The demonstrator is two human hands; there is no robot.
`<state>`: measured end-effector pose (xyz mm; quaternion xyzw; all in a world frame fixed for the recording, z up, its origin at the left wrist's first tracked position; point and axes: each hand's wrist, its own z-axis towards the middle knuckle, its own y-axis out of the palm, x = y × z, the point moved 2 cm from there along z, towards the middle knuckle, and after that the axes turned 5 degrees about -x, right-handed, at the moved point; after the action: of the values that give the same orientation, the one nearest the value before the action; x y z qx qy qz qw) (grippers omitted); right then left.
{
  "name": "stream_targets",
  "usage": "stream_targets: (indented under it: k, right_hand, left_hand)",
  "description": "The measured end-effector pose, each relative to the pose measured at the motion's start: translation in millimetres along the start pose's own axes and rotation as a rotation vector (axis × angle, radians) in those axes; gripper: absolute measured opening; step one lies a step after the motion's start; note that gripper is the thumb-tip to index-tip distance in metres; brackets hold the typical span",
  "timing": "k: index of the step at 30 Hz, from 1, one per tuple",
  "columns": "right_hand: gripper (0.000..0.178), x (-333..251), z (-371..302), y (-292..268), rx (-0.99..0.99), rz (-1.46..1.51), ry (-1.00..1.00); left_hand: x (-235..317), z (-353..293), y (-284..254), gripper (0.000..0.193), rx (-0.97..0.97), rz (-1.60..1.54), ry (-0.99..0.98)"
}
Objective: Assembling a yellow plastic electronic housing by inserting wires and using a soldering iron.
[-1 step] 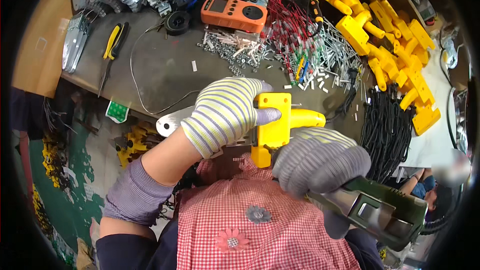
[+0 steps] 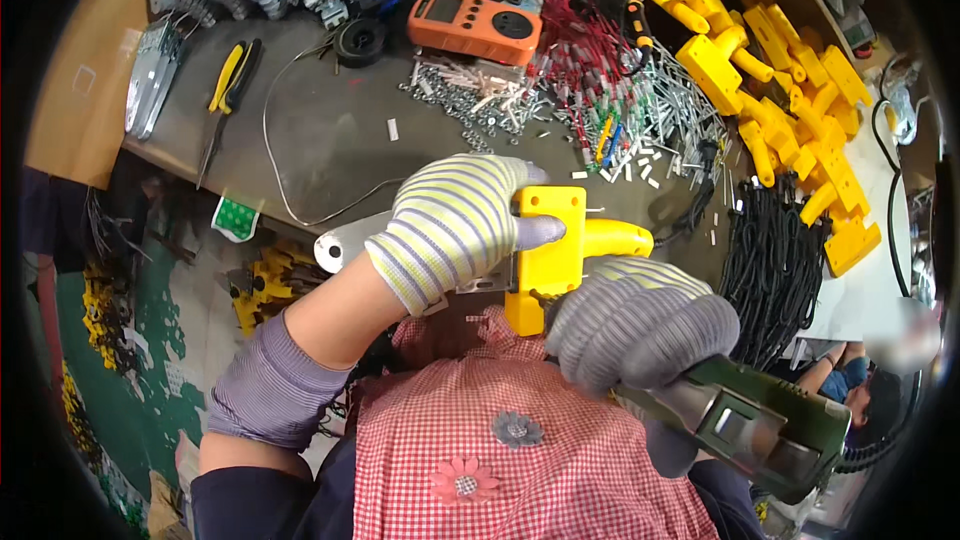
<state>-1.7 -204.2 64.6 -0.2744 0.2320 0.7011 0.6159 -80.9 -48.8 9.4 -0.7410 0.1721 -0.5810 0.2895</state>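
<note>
My left hand [image 2: 455,225], in a striped knit glove, grips a yellow plastic housing [image 2: 555,240], its thumb laid across the face. A yellow side handle [image 2: 615,237] sticks out to the right. From under the left wrist a flat pale metal piece [image 2: 345,243] with a hole near its rounded end extends leftward. My right hand [image 2: 645,325], gloved alike, is wrapped round a dark green corded power tool [image 2: 775,430]. The tool's front end points at the housing's lower right edge; the fingers partly hide it, so I cannot tell whether it touches.
Beyond my hands lie an orange multimeter [image 2: 475,25], loose nuts [image 2: 480,115], long screws [image 2: 670,100] and red wires [image 2: 580,60]. Yellow housings [image 2: 800,120] pile up at right, above black cords [image 2: 770,270]. Yellow-handled pliers [image 2: 230,80] lie left. Another person's arm [image 2: 830,370] shows far right.
The whole view has shifted very slightly. Both hands keep their hold on the housing and the power tool.
</note>
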Motion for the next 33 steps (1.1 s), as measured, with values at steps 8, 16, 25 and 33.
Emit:
stream_targets:
  k: [8,16,25,33]
  right_hand:
    - [0.051,6,9,0,-0.138,0.018,-0.003]
    - [0.015,-23,-7,1,-0.103,-0.334,0.152]
    - [0.064,-19,36,-18,0.097,-0.167,0.060]
    - [0.071,-8,25,-42,-0.172,-0.043,0.167]
  left_hand:
    - [9,-3,-2,0.056,0.048,0.012,0.078]
    - [24,-5,-7,0.056,0.013,-0.001,0.071]
    - [20,-24,10,0.048,0.062,-0.095,0.075]
    - [14,-17,13,0.049,0.016,-0.080,0.057]
